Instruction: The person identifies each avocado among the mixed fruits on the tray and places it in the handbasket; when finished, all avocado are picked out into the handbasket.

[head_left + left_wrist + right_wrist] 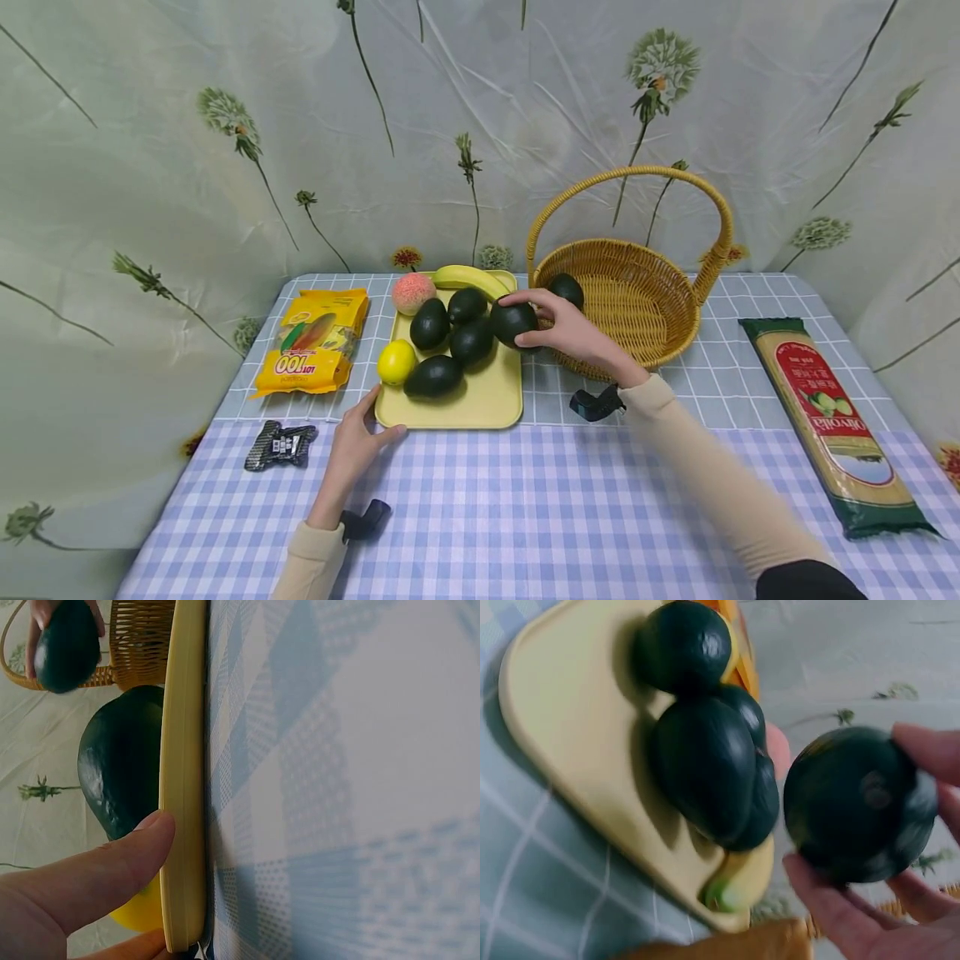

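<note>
My right hand (pixel 558 325) grips a dark green avocado (pixel 513 323) with fingers and thumb, raised over the right edge of the yellow tray (pixel 480 408). In the right wrist view the held avocado (pixel 859 802) shows its round end. My left hand (pixel 356 446) holds the tray's near left corner, the thumb (pixel 142 844) against the rim. Several more avocados (pixel 433 377) lie on the tray with a yellow lemon (pixel 397 362), a pink peach (pixel 413 293) and a banana (pixel 471 279). Another avocado (pixel 566 289) sits inside the wicker basket (pixel 626 308).
The basket's tall arched handle (pixel 630 172) rises just right of the tray. A yellow snack bag (pixel 311 342) and a small black packet (pixel 281 446) lie at left. A long pasta packet (pixel 832 425) lies at right. A patterned curtain (pixel 480 100) hangs behind the table.
</note>
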A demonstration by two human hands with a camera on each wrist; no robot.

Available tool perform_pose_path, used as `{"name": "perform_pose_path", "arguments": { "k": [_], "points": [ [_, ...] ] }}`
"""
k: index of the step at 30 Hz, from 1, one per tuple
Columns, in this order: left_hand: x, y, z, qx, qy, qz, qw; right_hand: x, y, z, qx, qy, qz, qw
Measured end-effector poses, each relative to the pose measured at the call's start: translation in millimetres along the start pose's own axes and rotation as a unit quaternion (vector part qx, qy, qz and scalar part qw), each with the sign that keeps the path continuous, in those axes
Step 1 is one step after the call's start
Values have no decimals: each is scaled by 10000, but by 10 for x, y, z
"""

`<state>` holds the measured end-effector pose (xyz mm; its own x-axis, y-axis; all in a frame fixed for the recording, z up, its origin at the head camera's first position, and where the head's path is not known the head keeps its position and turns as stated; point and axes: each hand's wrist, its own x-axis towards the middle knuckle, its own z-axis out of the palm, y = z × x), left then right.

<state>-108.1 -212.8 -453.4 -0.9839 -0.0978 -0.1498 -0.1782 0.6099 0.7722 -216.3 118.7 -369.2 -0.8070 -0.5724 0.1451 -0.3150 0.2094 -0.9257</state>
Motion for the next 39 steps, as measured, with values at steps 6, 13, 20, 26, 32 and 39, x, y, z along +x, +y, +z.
{"name": "perform_pose_path", "arguments": {
  "k": [6, 13, 20, 26, 32, 39],
  "points": [
    [-5, 0, -1, 8, 28, 64, 10000, -147, 33, -344, 394, 209, 292, 9986],
    [0, -10, -1, 56, 49, 209, 9998, -284, 169, -788, 488, 895, 850, 9912],
    [-7, -6, -6, 6, 0, 89, 10000, -285, 222, -1071, 201, 1371, 1272, 9821],
    [-14, -4, -4, -8, -5, 56, 10000, -189, 318, -1173, 11, 1472, 1441, 9786],
    [-16, 2, -4, -12, -16, 129, 9999, -88, 449, -1187, -253, 1506, 1492, 9769],
    [-8, 5, -7, 2, 42, 195, 9998, 22, 562, -1145, -724, 1578, 1718, 9697]
  ]
}}
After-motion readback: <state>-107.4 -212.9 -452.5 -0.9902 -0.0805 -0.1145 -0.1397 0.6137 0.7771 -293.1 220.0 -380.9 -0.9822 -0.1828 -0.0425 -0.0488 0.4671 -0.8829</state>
